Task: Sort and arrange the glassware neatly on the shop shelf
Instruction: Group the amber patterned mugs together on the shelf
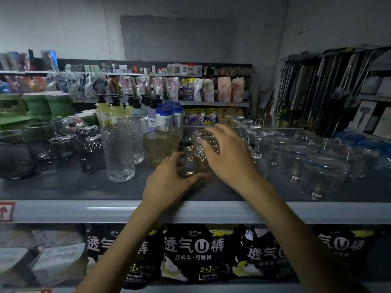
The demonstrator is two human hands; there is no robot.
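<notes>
One amber glass mug (197, 154) stands on the grey shelf (63, 187), near the middle and set back a little from the front edge. Its wall is pressed with a fish-scale pattern, and its handle (188, 166) points towards the left. A second, fainter handle shows just behind it, but it is not clear whether that belongs to another mug.

The left hand (167, 182) holds the mug low down, with its fingers (178, 158) curled at the handle and its thumb laid along the base. The right hand (230, 157) clasps the mug from above, its fingers spread over the far rim and its thumb on the near face.

Two amber tumblers (157, 150) of the same tint stand just left of the mug, one behind the other. Left of those, three tall clear hammered tumblers (119, 153) stand in a line running back. Further left, at least three dark smoked glasses (93, 153) stand upside down.

To the right, a row of stemmed glasses (259, 140) runs back; their number is too blurred to tell. Beside them are clear glasses (322, 178) turned upside down, three of them showing a small label near the rim.

Pump bottles (115, 113) stand behind the glassware. Black packs (193, 250) with white lettering fill the shelf below
</notes>
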